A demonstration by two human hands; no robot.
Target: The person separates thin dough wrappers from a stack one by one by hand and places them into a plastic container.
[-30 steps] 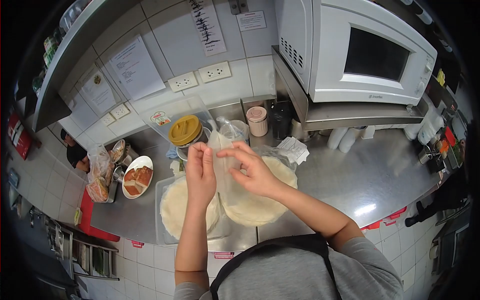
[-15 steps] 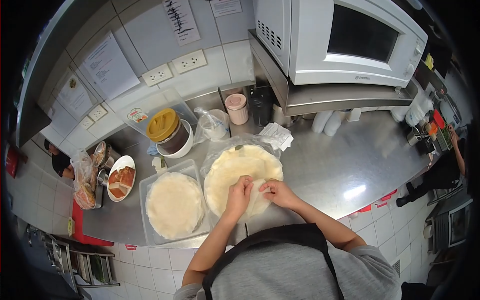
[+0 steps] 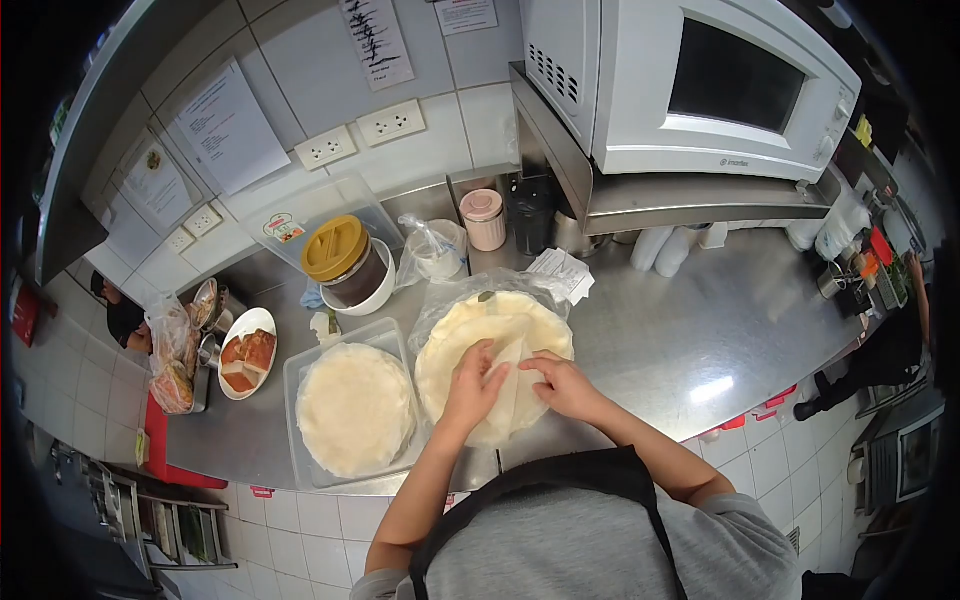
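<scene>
Above a round stack of thin pale sheets (image 3: pixel 445 345), my left hand (image 3: pixel 476 388) and my right hand (image 3: pixel 562 385) are close together. A thin translucent sheet (image 3: pixel 512 385) hangs between them, its edges pinched by the fingers of both hands. The stack lies on clear plastic on the steel counter. To its left, a second round stack of pale sheets (image 3: pixel 355 410) sits in a clear shallow container (image 3: pixel 296 440). A small green-brown piece (image 3: pixel 486 297) rests at the far edge of the right stack.
Behind are a yellow-lidded jar (image 3: pixel 345 262) in a white bowl (image 3: pixel 378 292), a pink canister (image 3: pixel 484 222) and crumpled paper (image 3: pixel 562 275). A plate of bread-like blocks (image 3: pixel 247 355) stands left. A microwave (image 3: pixel 730 90) sits on a shelf at right. Other people are at both sides.
Over the last second, both hands came down from above the containers to the right stack with the sheet. Since half a second ago, the sheet has spread and the left fingers have opened somewhat.
</scene>
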